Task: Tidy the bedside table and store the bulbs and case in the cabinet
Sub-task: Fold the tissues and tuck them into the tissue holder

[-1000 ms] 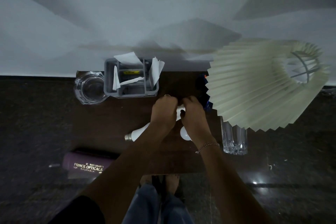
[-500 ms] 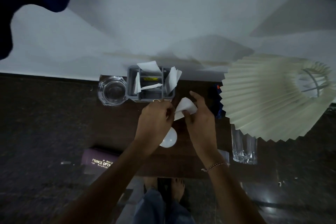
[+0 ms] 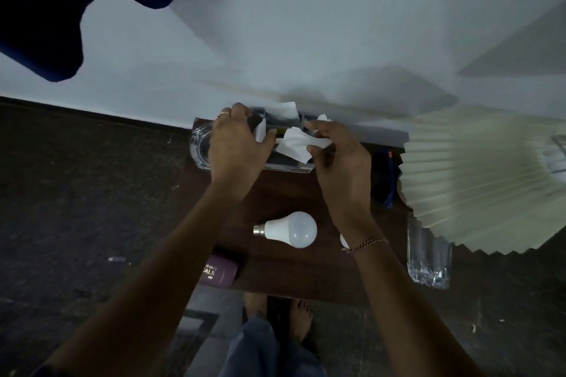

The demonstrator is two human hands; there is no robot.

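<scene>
A white bulb (image 3: 291,229) lies on its side in the middle of the dark wooden bedside table (image 3: 294,272). A second white bulb (image 3: 344,241) peeks out from under my right wrist. The purple glasses case (image 3: 218,271) sits at the table's front left corner, partly hidden by my left forearm. My right hand (image 3: 340,168) pinches a crumpled white paper (image 3: 295,144) over the grey organizer (image 3: 284,144) at the back. My left hand (image 3: 235,147) rests on the organizer's left end, fingers curled over its edge.
A glass ashtray (image 3: 199,144) stands left of the organizer. A pleated cream lampshade (image 3: 477,180) overhangs the table's right side, with a clear tumbler (image 3: 428,257) below it. More papers (image 3: 283,112) stick out of the organizer. My feet (image 3: 278,315) are below the front edge.
Both hands moved back from the table's middle to the organizer. The right hand carried the paper there. The left hand came down on the organizer's left end, uncovering the bulb.
</scene>
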